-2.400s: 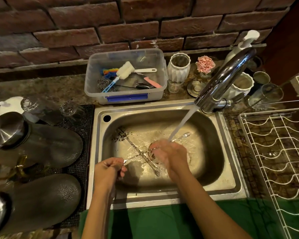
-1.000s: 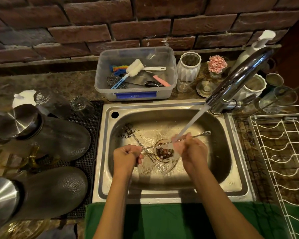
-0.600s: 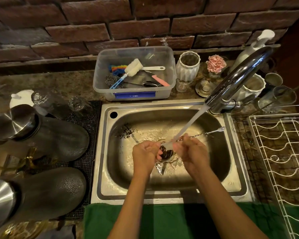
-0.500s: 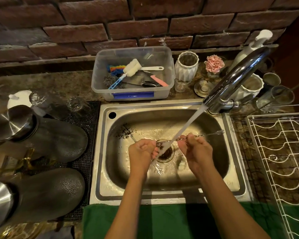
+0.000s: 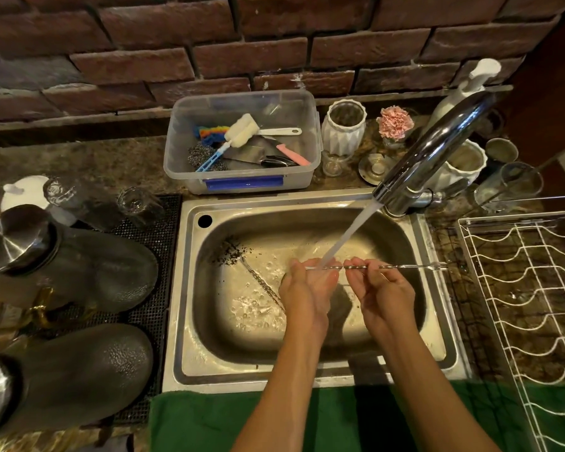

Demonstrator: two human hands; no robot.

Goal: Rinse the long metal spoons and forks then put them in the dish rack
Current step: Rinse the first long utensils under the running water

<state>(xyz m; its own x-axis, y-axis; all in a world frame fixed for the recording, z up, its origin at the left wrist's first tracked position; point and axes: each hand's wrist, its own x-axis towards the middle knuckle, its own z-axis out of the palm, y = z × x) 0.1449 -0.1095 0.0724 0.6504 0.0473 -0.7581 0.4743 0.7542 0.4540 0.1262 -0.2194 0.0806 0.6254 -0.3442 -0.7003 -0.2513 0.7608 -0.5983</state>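
Fork lies level over the sink, tines toward the rack. My right hand pinches its middle, nearer the rack; my left hand pinches the handle end under the water stream.

A clear plastic tub stands on the desk behind the sink, under a red brick wall. Inside it lie a white sponge brush, a steel scourer and a pink-handled knife. To its right stand a ribbed white vase, a pink flower and a white pump bottle. On the left, two dark shakers with steel caps lie on a black mesh mat, beside upturned glasses. A green towel drapes the front edge.
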